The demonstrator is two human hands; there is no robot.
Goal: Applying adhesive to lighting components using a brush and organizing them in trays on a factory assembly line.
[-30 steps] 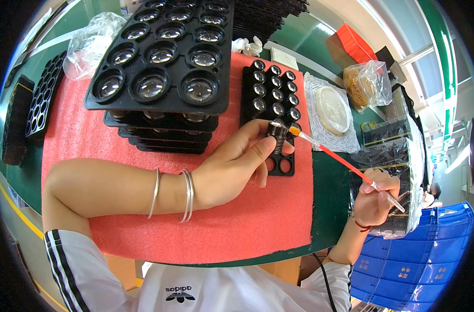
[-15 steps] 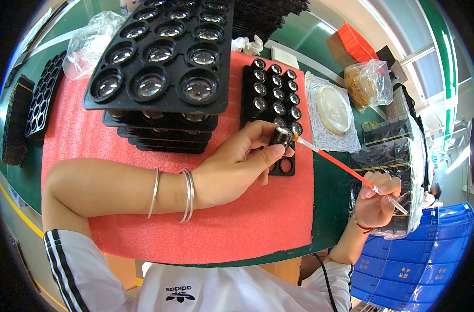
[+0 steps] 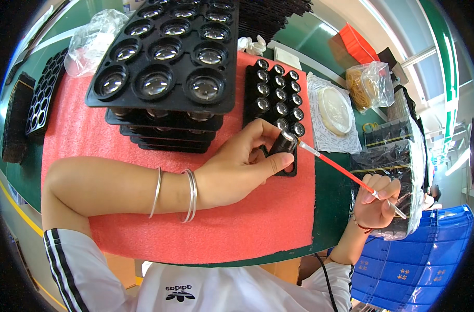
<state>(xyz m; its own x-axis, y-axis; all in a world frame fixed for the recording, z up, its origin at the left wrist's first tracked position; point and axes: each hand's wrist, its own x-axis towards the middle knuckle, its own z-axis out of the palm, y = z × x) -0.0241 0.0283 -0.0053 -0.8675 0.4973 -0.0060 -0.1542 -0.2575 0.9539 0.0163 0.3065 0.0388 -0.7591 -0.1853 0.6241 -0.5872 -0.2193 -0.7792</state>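
My left hand (image 3: 247, 158) is closed round a black cylindrical lens barrel (image 3: 282, 144), its glossy end tilted up. In my right hand (image 3: 377, 200) is a thin paintbrush (image 3: 336, 165) with a red handle and a clear end; its tip meets the barrel's rim near the top. Below and beyond the barrel lies a black tray (image 3: 251, 115) holding several similar lens barrels upright in rows, partly covered by my left fingers. Left of it rises a stack of black trays (image 3: 187, 67) with large clear lenses in round pockets.
A pink foam mat (image 3: 237, 229) covers the green table. To the right are a round whitish dish (image 3: 334, 110) on printed paper, a bag of rubber bands (image 3: 369, 86), a red bin (image 3: 357, 42), wrapped black trays (image 3: 385, 156) and blue crates (image 3: 413, 255). More black trays (image 3: 42, 96) stand far left.
The barrel in my left hand has tipped and shifted slightly, and the brush tip has moved a little lower along its rim. The view has shifted slightly.
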